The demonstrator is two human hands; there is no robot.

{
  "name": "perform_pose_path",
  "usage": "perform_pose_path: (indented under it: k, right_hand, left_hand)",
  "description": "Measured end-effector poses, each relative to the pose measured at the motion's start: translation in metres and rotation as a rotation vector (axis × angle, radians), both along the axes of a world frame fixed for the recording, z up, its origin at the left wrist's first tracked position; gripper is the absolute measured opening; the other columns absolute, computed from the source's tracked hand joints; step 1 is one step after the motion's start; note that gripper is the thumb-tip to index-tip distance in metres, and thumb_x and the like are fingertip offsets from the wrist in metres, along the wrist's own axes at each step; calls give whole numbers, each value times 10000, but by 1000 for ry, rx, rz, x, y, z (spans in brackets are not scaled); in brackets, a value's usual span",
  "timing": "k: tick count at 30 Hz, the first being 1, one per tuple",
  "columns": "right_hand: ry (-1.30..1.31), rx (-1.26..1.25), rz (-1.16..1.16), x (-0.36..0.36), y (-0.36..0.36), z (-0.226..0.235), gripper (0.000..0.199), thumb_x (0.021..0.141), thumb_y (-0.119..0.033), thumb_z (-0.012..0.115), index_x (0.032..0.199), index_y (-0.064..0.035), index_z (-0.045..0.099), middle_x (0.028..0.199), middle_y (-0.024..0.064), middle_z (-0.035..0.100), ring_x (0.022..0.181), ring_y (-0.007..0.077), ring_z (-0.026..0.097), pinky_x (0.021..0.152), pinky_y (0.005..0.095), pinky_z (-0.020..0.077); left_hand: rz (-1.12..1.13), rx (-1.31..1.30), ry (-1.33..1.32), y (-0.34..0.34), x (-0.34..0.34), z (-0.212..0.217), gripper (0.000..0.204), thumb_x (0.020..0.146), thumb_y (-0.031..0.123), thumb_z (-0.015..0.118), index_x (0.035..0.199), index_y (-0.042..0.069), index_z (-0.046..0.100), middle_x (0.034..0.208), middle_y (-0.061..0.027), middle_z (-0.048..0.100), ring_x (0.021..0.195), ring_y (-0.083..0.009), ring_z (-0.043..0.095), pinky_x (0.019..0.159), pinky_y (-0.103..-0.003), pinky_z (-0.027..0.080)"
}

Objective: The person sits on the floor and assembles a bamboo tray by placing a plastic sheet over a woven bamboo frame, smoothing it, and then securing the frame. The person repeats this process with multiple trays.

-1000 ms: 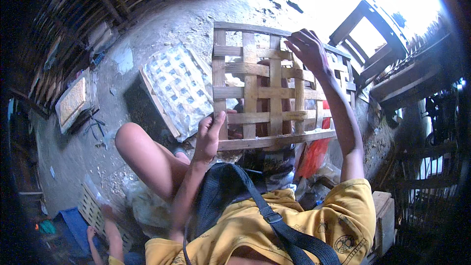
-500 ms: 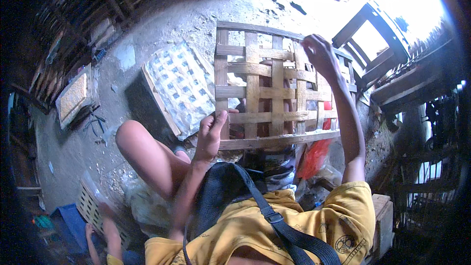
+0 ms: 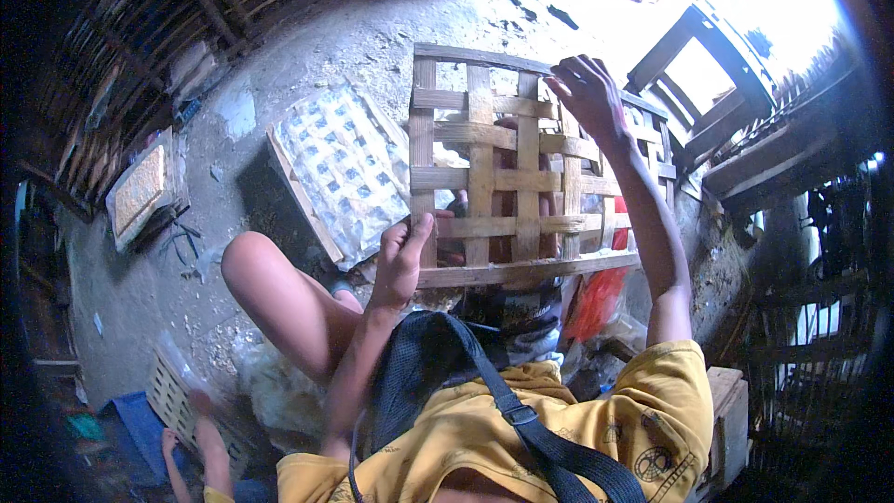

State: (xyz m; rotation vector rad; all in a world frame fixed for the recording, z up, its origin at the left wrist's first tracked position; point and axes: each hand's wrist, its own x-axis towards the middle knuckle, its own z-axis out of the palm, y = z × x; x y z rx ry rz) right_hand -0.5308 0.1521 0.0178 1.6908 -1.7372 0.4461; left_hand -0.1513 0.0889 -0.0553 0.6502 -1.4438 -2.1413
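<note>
A lattice tray of woven flat bamboo strips in a wooden frame is held up in front of me. My left hand grips its near left edge, thumb on the front and fingers behind. At the far edge, my right hand is held over the upper bar, its fingers curved and apart; it seems to hold nothing, though I cannot tell whether it touches the bar. Through the gaps I see parts of my leg and a red plastic bag.
Left of the tray, another woven tray under clear plastic lies on the floor. Farther left is a tray with a tan slab. Another person's hands are beside a slotted panel at the lower left. Wooden frames stand at right.
My right hand has shifted left along the tray's far edge, and its fingers have spread from a tighter curl. The left hand keeps its grip, and the tray has hardly moved.
</note>
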Motion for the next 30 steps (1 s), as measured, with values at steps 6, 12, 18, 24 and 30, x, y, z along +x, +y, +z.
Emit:
perform_pose_path:
  k: [6, 12, 18, 24, 30]
  right_hand:
    - [114, 12, -9, 8, -4, -12, 300, 800, -370, 761, 902, -95, 699, 874, 30, 588, 909, 205, 604, 868, 371, 504]
    - [-4, -26, 67, 6, -2, -15, 133, 845, -166, 721, 920, -61, 688, 899, 55, 612, 885, 228, 615, 854, 376, 515]
    - [-332, -99, -88, -5, 23, -13, 160, 873, -29, 670, 1032, -19, 690, 990, 135, 703, 915, 291, 700, 829, 401, 565]
    - [-524, -93, -60, 17, 6, -7, 312, 849, -284, 835, 926, -19, 689, 874, 100, 708, 797, 222, 686, 757, 367, 553]
    - [-689, -3, -225, -1, -4, -13, 376, 823, -339, 862, 779, -28, 655, 708, 41, 655, 679, 116, 575, 668, 319, 491]
  left_hand:
    - [-28, 133, 71, 2, -1, -3, 360, 1073, 290, 505, 1180, -14, 668, 967, -123, 716, 736, -196, 731, 670, -303, 608]
    - [38, -32, -9, -3, 6, -4, 361, 1071, 291, 508, 1164, -9, 686, 947, -99, 708, 774, -170, 721, 677, -305, 612]
    - [4, 84, 16, -2, 8, -2, 352, 1073, 284, 503, 1154, 7, 704, 938, -75, 703, 790, -118, 697, 685, -276, 591]
    - [18, -46, -11, -4, 9, -7, 357, 1075, 282, 497, 1160, -3, 695, 979, -88, 699, 798, -142, 700, 701, -304, 617]
    - [26, -10, 14, -3, 8, -4, 368, 1073, 297, 507, 1164, -10, 687, 991, -104, 700, 809, -169, 711, 714, -327, 637]
